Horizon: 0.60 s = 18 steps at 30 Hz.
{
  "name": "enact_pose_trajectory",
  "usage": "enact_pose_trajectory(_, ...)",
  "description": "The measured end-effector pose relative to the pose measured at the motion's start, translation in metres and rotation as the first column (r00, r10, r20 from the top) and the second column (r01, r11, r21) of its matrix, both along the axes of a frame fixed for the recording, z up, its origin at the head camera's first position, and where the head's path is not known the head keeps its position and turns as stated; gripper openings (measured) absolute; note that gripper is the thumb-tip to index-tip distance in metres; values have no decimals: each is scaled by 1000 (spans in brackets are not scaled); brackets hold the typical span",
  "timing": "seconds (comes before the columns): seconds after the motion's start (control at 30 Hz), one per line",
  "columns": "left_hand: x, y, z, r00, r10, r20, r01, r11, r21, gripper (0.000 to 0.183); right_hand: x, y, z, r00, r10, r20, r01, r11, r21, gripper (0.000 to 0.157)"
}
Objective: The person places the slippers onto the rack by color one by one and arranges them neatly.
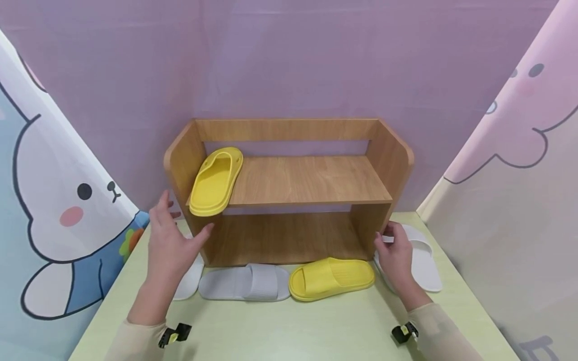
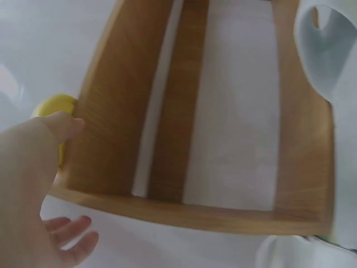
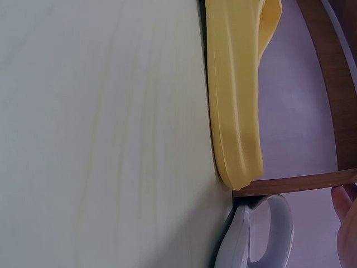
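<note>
A small wooden two-tier rack [image 1: 298, 180] stands between my hands. On the left end of its upper shelf lies a yellow slipper [image 1: 211, 185]. My left hand [image 1: 170, 243] is beside the rack's left side panel, thumb spread from the fingers; in the left wrist view the thumb [image 2: 67, 126] overlaps the panel's edge. Low by the right side panel is my right hand [image 1: 396, 253], its fingers bent and the thumb apart. In the right wrist view, fingertips [image 3: 341, 202] meet that panel's outer side. A white slipper [image 1: 424, 263] lies partly behind this hand.
Along the rack's front lie a grey slipper [image 1: 226, 284] and a second yellow slipper [image 1: 331, 279]. Another white slipper [image 1: 189, 281] is partly hidden behind my left forearm. The pale green tabletop [image 1: 289, 326] runs under everything, with a purple cloth [image 1: 289, 60] behind.
</note>
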<state>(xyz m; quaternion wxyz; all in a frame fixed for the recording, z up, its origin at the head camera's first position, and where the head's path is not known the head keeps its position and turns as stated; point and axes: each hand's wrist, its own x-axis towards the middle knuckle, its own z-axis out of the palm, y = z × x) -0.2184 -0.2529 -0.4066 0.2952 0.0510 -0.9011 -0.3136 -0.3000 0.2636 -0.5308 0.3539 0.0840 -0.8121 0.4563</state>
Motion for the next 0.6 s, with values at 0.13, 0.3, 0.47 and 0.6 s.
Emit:
enact_pose_trajectory(0.13, -6, -9, -14, 998, -54, -23, 55, 998, 40, 115, 0, 1, 0, 1000, 6, -4, -6, 1000, 1, 28)
enact_pose_trajectory(0.3, -12, -20, -38, 996, -90, -18, 92, 990, 103, 102, 0, 0, 2, 1000, 7, 1, -7, 1000, 1, 28)
enact_pose_trajectory(0.47, -18, -30, -56, 992, -126, 21, 120, 978, 171, 94, 1, 0, 2, 1000, -3, 14, 3, 1000, -1, 29)
enact_pose_trajectory(0.6, -21, -37, -67, 985, -165, 53, 153, 972, 178, 91, 1, 1, 1, 1000, -8, 20, 8, 1000, 4, 28)
